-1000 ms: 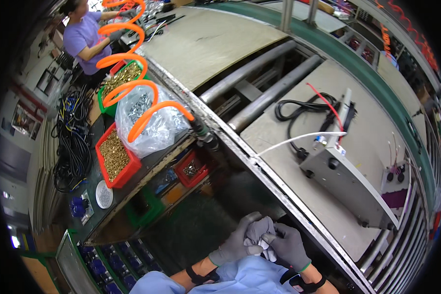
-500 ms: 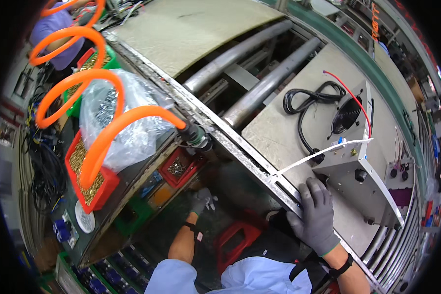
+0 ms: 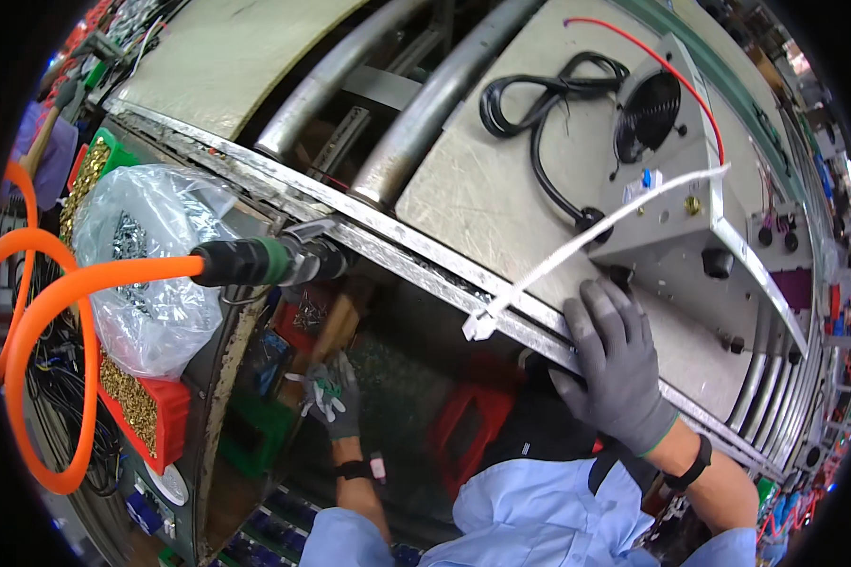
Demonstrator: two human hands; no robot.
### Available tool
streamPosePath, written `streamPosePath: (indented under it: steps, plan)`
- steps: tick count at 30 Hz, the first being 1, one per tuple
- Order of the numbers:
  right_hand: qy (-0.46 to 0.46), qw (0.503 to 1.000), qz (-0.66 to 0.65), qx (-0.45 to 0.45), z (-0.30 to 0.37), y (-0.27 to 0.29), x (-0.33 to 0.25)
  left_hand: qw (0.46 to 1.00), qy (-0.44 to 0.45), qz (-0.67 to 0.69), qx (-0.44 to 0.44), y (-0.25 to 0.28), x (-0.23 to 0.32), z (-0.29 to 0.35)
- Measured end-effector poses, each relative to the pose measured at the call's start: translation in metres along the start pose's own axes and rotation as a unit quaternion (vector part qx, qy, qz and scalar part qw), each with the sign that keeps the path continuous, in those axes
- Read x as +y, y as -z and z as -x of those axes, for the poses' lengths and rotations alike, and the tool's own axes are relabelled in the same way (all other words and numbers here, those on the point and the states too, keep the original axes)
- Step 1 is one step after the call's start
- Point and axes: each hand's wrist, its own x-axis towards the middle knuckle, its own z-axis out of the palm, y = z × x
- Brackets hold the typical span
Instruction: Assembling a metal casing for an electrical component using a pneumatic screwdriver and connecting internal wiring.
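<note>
Rollers (image 3: pixel 447 102) gleam far left as your left grip (image 3: pixel 341 408) holds a white-and-green bundle (image 3: pixel 326 401); your right grip (image 3: pixel 622 383), wide, lies over the rail (image 3: pixel 399 266).

Beyond the right hand (image 3: pixel 619 378), a pale board (image 3: pixel 482 198) carries a grey metal casing (image 3: pixel 681 236), ahead and to the hand's right, with a looped black cord (image 3: pixel 567 88) farther off. Left of the left hand (image 3: pixel 332 397), a dark workbench (image 3: pixel 197 416) bears a clear bag of metal parts (image 3: pixel 147 274), a red bin (image 3: pixel 170 422) and a white dish (image 3: pixel 169 485).
</note>
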Motion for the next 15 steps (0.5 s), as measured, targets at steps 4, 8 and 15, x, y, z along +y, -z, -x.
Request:
streamPosePath:
  steps: [4,8,15]
  plan:
    - [-0.02,1.0,0.013,0.0,0.0,-0.005,0.006,0.987,0.147,0.052,0.031,-0.047,0.033,-0.017]
    - [-0.015,1.0,0.001,0.006,0.001,-0.006,0.003,0.974,0.036,-0.21,0.08,-0.069,-0.001,-0.015]
    - [-0.028,1.0,0.005,0.01,0.003,-0.011,0.005,0.827,0.073,-0.54,0.139,-0.099,-0.041,-0.046]
